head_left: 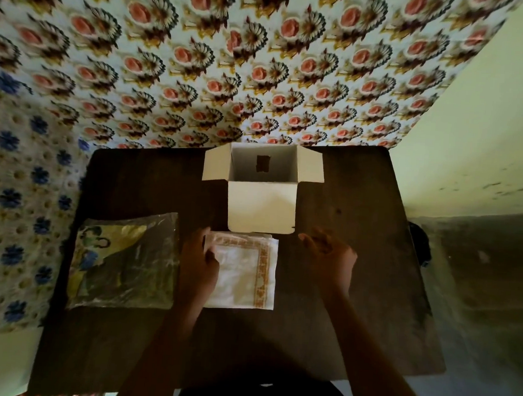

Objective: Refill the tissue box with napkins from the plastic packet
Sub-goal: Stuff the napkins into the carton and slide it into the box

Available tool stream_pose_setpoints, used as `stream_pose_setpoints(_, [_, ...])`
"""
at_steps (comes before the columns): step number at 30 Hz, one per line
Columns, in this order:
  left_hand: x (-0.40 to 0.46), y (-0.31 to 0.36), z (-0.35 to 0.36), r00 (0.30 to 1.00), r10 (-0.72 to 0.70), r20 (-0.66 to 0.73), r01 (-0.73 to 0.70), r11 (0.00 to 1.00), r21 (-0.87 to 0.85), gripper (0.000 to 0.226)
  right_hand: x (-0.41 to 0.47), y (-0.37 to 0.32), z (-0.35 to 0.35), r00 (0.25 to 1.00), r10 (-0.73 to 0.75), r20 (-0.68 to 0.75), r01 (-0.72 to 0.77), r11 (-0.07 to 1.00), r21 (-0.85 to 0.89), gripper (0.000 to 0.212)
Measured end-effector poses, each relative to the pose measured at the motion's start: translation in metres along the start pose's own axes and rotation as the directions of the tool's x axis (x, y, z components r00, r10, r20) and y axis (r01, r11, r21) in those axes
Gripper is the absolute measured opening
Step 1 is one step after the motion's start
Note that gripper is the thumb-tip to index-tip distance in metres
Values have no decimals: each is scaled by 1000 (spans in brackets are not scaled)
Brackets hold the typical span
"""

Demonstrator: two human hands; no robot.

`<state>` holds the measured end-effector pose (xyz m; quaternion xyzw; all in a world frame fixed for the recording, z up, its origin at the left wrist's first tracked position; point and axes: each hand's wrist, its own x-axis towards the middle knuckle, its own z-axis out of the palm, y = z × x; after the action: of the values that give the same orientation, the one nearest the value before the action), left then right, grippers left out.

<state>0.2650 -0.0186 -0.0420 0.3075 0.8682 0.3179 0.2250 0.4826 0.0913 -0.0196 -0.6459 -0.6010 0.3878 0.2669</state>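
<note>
Three task items lie before you on the dark wooden table [357, 265], logged left to right. Far left: the plastic packet [124, 260], flat and crinkled, with a printed yellow-green label showing through; it sits just beside your left forearm, whether touching or not you cannot tell. Next: your left hand [199, 260], laid on the left edge of the stack of napkins [243, 273], fingers curled over onto the top sheet, thumb along the stack's far left corner. Contact is clear; a full grasp of the stack is not, since the underside is hidden. The napkins are white with an orange patterned border along the far and right edges, and the stack rests on the table directly below the box.

Centre, further away: the white cardboard tissue box [263, 179], open, its side flaps spread left and right and its long lid flap folded down toward you, nearly reaching the napkins. A dark cut-out shows inside it.

Right: your right hand [327, 251] hovers above the table, fingers loosely spread, holding nothing, near the stack's right edge but apart from it.
</note>
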Motion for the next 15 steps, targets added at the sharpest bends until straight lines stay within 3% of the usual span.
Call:
stream_pose_setpoints(3, [-7,-19,4,977,-149,150,127,981,149,68,-16,23,22,996,17,84,-16,1000,-24,30])
stream_pose_setpoints(6, [-8,-33,8,941,-282,187,246,950,194,84,-26,39,47,973,83,216,-79,997,-25,31])
stream_pose_setpoints(11, [-3,-30,10,908,-370,198,385,922,-43,57,-42,47,79,945,113,307,-127,992,25,39])
stream_pose_setpoints(15, [10,-33,7,859,-421,292,472,871,-134,58,-47,48,93,942,161,294,-176,984,25,38])
